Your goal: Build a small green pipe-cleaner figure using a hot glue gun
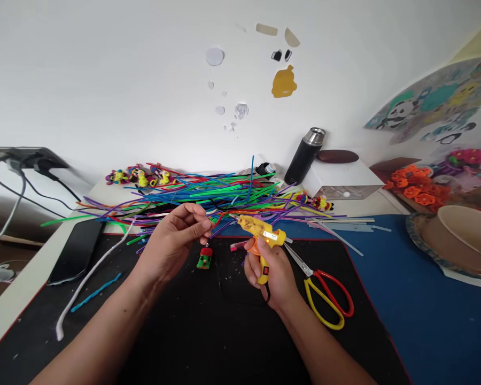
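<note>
My right hand (270, 267) grips a yellow hot glue gun (256, 227) by its handle, nozzle pointing left. A glue stick pokes out of its back, and a small light glows on its side. Thumb and fingers of my left hand (184, 230) are pinched on a thin red pipe cleaner (219, 218), close to the nozzle. Just below the left fingers is a small red and green pipe-cleaner figure (204, 258); whether it hangs or rests on the mat I cannot tell. Scissors (328, 297) with red and yellow handles lie right of the glue gun.
A heap of coloured pipe cleaners (176, 195) spreads along the back of the black mat (192, 337). A phone (77, 251), a white stem (92, 278) and a twisted blue piece (96, 292) lie left. Behind stand a black flask (305, 155) and a white box (347, 176); a bowl (433, 240) sits right.
</note>
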